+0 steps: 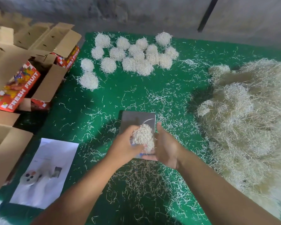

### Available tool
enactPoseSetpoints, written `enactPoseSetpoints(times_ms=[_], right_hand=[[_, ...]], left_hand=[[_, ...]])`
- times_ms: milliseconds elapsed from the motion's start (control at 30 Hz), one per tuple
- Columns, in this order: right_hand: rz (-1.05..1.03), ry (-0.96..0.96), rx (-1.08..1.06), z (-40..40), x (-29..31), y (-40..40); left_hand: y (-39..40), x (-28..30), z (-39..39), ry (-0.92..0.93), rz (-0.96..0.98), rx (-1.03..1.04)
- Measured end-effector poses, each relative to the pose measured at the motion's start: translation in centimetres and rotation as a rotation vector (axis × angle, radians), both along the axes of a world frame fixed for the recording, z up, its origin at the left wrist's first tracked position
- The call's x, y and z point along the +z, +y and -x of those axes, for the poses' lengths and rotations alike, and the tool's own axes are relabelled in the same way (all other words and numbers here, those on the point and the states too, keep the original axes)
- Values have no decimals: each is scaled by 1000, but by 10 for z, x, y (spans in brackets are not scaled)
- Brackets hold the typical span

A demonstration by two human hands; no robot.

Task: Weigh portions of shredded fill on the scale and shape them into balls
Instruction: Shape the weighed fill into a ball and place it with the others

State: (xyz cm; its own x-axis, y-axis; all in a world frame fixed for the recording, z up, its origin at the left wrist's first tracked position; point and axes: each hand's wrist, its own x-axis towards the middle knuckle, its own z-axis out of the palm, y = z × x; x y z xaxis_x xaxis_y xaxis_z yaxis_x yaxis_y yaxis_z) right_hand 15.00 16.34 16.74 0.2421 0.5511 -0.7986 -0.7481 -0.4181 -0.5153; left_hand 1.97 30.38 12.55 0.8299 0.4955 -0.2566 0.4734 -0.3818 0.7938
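Together, left hand [126, 144] and right hand [166, 146] cup a clump of shredded fill [143, 137] between curled fingers, just above the scale [137, 118].

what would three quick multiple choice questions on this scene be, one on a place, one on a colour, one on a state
1. Where is the big loose heap of fill?
A. right of the scale
B. inside a box
C. on the printed sheet

2. What colour is the table cover?
A. red
B. green
C. blue

3. What are the hands doing?
A. resting flat
B. cupping a clump of fill
C. lifting a box

Answers: 1 A, the heap fills the right side. 2 B, green shows under the strands. 3 B, the left hand and right hand press the clump between them above the scale.
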Motion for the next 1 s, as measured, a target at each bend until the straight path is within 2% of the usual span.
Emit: enactPoseSetpoints(times_ms=[133, 267, 500, 733, 1000], right_hand=[[81, -30, -135, -8, -20, -25], [190, -33, -173, -11, -46, -63], [271, -59, -144, -7, -68, -118], [327, -47, -141, -11, -81, -123], [357, -68, -99, -10, -101, -123]], left_hand=[[19, -28, -20, -66, 102, 232], [30, -52, -46, -6, 64, 381], [32, -89, -72, 48, 57, 374], [45, -82, -55, -5, 56, 370], [52, -73, 6, -71, -191, 599]])
